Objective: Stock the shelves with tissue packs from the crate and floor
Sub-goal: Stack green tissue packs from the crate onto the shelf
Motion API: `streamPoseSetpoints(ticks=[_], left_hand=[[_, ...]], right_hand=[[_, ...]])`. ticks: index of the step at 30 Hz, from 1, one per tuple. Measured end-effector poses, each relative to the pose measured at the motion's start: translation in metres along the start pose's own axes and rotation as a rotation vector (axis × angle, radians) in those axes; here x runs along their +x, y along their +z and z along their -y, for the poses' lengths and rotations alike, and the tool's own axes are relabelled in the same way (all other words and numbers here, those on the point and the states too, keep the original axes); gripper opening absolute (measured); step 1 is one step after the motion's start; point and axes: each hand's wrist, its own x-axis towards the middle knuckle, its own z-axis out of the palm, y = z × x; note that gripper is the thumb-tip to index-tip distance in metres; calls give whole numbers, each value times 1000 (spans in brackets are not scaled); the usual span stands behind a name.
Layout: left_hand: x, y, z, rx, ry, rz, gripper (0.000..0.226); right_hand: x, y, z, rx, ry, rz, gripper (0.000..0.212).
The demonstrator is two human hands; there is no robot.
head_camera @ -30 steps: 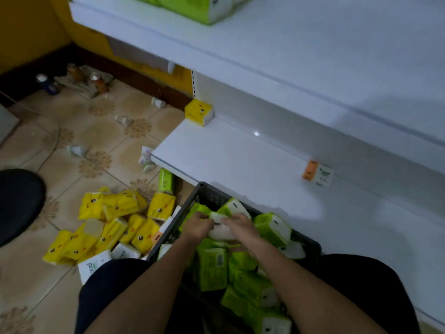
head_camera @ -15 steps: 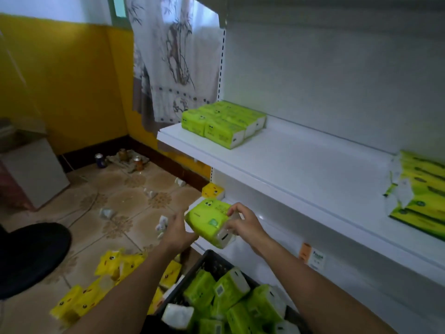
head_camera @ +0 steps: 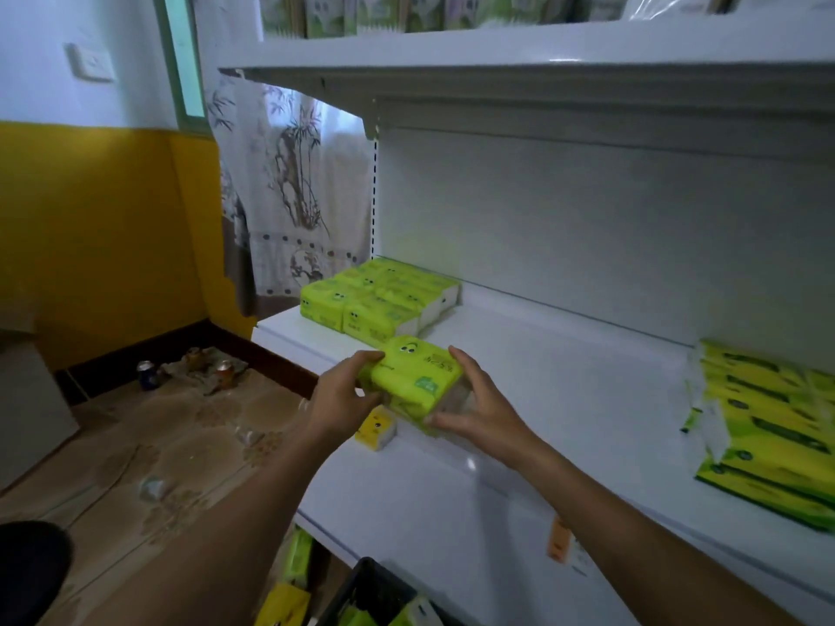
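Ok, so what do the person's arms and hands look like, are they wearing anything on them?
The left hand and the right hand are bare: no gloves, and no ring shows. The left forearm and the right forearm are bare too, with no sleeve, watch or band in view down to the picture's lower edge.
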Motion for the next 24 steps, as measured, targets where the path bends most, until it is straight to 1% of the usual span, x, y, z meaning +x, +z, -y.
streamPoseSetpoints(ticks=[2,4,7,8,10,11,12,13,15,18,19,21,24], left_hand=[[15,13,-3,-32,15,32,53],[26,30,1,-31,13,71,55],[38,55,9,1,-14,124,67],[42,63,12,39,-48,143,71],[49,72,19,271,-82,191,75],[50,75,24,389,-62,227,73],[51,76,30,451,-29,258,72],[51,75,35,471,7,275,75],[52,71,44,443,75,261,89],[53,70,54,423,154,240,102],[55,69,56,428,171,241,99],[59,69,62,413,196,228,81],[66,74,69,373,204,129,60]], right_hand=[[7,-10,-10,-15,1,-43,90],[12,-17,-23,-110,-1,-100,85],[19,-24,-41,-281,24,-173,72],[22,-26,-45,-299,52,-191,68],[32,-28,-51,-330,91,-225,65],[39,-29,-54,-358,104,-241,65],[46,-30,-57,-389,116,-258,65],[54,-32,-60,-414,130,-278,65],[69,-36,-64,-438,181,-321,65],[92,-40,-69,-410,236,-386,62],[99,-40,-71,-399,240,-407,61],[114,-40,-74,-400,251,-433,60],[137,-44,-78,-457,276,-437,56]])
